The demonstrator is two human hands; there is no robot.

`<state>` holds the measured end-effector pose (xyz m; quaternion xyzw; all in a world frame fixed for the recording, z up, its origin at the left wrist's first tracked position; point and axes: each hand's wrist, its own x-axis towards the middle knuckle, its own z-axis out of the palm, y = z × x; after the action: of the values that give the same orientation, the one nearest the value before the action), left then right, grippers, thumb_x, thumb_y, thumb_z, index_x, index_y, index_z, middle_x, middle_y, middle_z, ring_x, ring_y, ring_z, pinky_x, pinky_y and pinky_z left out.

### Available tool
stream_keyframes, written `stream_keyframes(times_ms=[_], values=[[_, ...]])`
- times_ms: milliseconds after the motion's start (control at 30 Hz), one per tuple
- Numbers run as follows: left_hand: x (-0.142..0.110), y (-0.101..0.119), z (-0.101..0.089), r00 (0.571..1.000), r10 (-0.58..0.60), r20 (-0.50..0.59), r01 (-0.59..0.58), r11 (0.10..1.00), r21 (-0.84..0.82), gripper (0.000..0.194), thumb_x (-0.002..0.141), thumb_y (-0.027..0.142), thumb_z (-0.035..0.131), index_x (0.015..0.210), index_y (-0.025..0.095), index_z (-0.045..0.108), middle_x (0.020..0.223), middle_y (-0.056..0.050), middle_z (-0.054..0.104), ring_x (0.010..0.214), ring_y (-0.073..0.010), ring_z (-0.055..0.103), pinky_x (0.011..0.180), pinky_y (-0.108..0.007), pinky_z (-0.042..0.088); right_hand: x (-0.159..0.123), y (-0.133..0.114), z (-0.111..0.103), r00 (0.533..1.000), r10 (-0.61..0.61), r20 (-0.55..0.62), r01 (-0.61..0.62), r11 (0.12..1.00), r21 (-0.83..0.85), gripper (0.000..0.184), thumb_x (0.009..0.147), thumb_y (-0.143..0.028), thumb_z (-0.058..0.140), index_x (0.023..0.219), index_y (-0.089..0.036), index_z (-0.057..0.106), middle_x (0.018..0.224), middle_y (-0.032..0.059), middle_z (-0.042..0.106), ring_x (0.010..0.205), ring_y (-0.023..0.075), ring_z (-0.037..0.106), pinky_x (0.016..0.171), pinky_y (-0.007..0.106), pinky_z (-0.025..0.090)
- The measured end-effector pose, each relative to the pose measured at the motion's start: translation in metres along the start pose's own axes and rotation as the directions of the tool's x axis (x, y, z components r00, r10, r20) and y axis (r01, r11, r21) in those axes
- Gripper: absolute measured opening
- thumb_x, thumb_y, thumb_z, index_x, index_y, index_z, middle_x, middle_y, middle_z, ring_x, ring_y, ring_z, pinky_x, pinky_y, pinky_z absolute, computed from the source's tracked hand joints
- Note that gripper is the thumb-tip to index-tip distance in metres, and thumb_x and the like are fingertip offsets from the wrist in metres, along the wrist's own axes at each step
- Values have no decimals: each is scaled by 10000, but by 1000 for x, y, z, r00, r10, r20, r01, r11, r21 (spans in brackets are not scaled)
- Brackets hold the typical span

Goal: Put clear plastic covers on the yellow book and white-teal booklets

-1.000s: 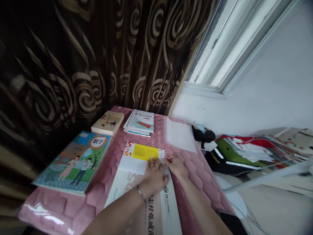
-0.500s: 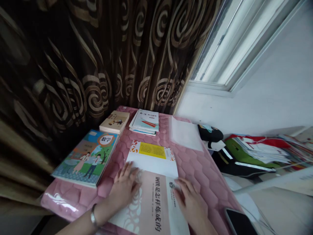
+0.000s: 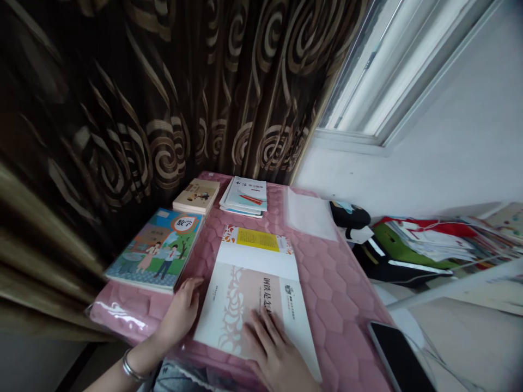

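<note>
An open book lies on the pink padded tabletop, its title page with large dark characters turned up and a flap with a yellow panel at its far end. My right hand rests flat on the title page, fingers spread, covering part of the printed title. Just left of the book, my left hand hovers by its edge with loosely bent fingers and nothing in them. A silver bracelet circles that wrist. A textbook with a picture cover lies close to the left hand.
Behind are a small stack of tan books and a stack of white booklets. A white translucent sheet lies back right, beside a black pouch. A phone lies at the right edge. Papers pile beyond.
My left hand has come off the page and moved left of the book. The right hand has slid from the right edge onto the middle of the title page.
</note>
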<state>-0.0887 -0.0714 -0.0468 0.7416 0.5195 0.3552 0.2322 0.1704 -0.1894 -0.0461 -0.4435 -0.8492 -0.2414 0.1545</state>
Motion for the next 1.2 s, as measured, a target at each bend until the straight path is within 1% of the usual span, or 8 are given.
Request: stream_keyframes(times_ms=[133, 300, 467, 633, 767, 867, 1033, 1200], values=[[-8, -2, 1, 1000, 30, -3, -30, 1000, -7, 375, 754, 93, 419, 1044, 193, 635, 1034, -91, 690, 1031, -244, 659, 949, -458, 541, 4, -6, 0, 998, 0, -62, -2, 999, -34, 499, 852, -516, 631, 1222, -182, 606, 1282, 149, 633, 1235, 355, 524, 1040, 503, 378], [-8, -5, 1, 996, 17, 84, -16, 1000, -11, 557, 606, -31, 400, 1071, 188, 617, 1096, -73, 657, 1083, -215, 634, 988, -419, 527, 6, -8, 2, 998, -19, -60, 17, 999, -33, 538, 836, -554, 643, 1240, -202, 602, 1326, 121, 612, 1244, 358, 514, 1059, 527, 361], [-5, -5, -10, 980, 79, 183, -87, 996, 33, 630, 580, -51, 431, 1132, 198, 600, 1187, -74, 641, 1188, -227, 584, 1037, -429, 492, 4, -7, 1, 996, -53, -69, 49, 997, -54, 423, 899, -373, 586, 1257, -147, 594, 1288, 151, 636, 1205, 346, 561, 999, 512, 423], [-19, 6, -12, 982, 118, 144, -135, 984, 115, 463, 688, 27, 535, 1115, 199, 582, 1204, -108, 607, 1175, -256, 582, 985, -427, 515, 10, 5, -12, 996, -86, -22, 85, 996, -25, 423, 856, -179, 543, 1265, -73, 572, 1245, 185, 657, 1142, 302, 622, 922, 419, 510], [-38, 17, -4, 974, 188, 125, -222, 899, 376, 248, 853, 159, 545, 1087, 198, 616, 1195, -135, 623, 1090, -287, 621, 939, -470, 519, 25, 23, -30, 997, -72, 18, 73, 997, -26, 392, 843, -92, 506, 1229, -83, 579, 1130, 161, 710, 1004, 250, 689, 795, 334, 558], [-40, 29, 4, 906, 310, 287, -416, 776, 475, 206, 921, 175, 501, 1064, 205, 647, 1137, -119, 673, 1082, -288, 628, 976, -498, 476, 43, 38, -46, 997, -69, 34, 71, 997, -43, 319, 887, -79, 457, 1177, -95, 590, 1037, 144, 731, 859, 208, 714, 663, 284, 553], [-20, 57, 26, 695, 469, 545, -691, 644, 328, 327, 943, 106, 440, 1238, 154, 571, 1247, -154, 636, 1217, -262, 567, 937, -398, 505, 66, 57, -64, 997, -33, 70, 37, 997, -62, 260, 958, -145, 419, 1169, -135, 570, 906, 97, 722, 694, 161, 688, 542, 246, 498], [-5, 79, 50, 671, 417, 614, -713, 588, 381, 296, 932, 89, 390, 1113, 130, 620, 1017, -144, 691, 924, -271, 666, 723, -394, 562, 74, 69, -67, 993, -85, 78, 93, 991, -101, 298, 911, -83, 458, 1194, -132, 540, 890, 84, 702, 649, 157, 666, 521, 250, 477]])
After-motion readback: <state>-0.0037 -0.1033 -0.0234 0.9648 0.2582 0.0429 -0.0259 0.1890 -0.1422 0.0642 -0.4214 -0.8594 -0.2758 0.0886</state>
